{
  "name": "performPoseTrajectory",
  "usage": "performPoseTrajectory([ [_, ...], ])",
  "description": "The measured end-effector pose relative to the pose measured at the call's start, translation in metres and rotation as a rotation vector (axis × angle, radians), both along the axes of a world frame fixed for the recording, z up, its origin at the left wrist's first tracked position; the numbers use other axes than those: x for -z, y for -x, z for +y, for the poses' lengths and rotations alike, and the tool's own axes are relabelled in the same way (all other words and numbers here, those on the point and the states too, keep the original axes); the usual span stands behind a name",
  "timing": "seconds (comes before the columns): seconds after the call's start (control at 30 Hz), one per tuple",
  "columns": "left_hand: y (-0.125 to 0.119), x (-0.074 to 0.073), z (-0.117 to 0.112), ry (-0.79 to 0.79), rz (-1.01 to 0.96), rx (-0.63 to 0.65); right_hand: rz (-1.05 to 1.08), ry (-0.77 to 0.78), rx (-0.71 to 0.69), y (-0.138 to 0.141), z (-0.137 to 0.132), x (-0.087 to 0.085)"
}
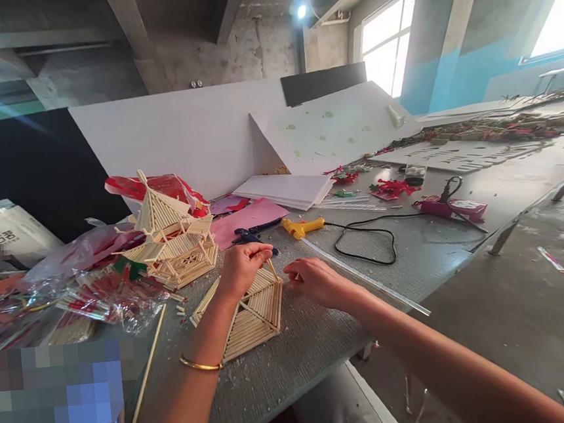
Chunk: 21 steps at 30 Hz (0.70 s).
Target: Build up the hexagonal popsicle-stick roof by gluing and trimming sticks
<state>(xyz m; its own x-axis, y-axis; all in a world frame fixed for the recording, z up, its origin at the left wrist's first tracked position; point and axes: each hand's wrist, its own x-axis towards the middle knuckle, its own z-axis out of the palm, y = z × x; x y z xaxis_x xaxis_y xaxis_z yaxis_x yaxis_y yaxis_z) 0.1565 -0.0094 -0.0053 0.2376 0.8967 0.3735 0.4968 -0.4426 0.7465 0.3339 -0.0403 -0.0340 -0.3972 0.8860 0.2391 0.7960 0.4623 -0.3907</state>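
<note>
My left hand (243,267) is closed in a pinch on a short wooden stick (271,266), held upright at the far right corner of a flat stick panel (255,322). The panel lies on the table, made of pale sticks laid side by side in wedge-shaped sections; my left forearm covers part of it. Just right of that corner, my right hand (314,282) hovers with its fingers curled together; anything in them is too small to make out. Behind my left hand stands a pagoda-like stick model (178,237) with a pointed roof.
A yellow glue gun (303,227) lies beyond my hands, its black cord (394,241) looping right. A clear glue stick (367,276) lies nearby. Dark-blue-handled pliers (258,230) rest on pink paper (243,220). Plastic-wrapped sticks (114,295) lie left, and a long stick (148,371) nearer.
</note>
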Motion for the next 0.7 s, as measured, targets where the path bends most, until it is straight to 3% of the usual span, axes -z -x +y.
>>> performPoseTrajectory([
  [0.23, -0.003, 0.000, -0.003, 0.011, 0.006, -0.015, 0.022, -0.002, 0.003, 0.000, 0.001, 0.002],
  [0.43, 0.006, 0.003, -0.001, 0.035, -0.152, 0.000, 0.054, -0.002, 0.021, 0.000, -0.001, 0.002],
  [0.57, 0.017, 0.004, 0.000, 0.051, -0.170, -0.087, 0.038, -0.027, 0.019, 0.002, -0.004, -0.007],
  [0.7, 0.017, 0.007, -0.001, 0.105, -0.209, -0.082, 0.071, -0.073, 0.008, 0.005, -0.006, -0.023],
])
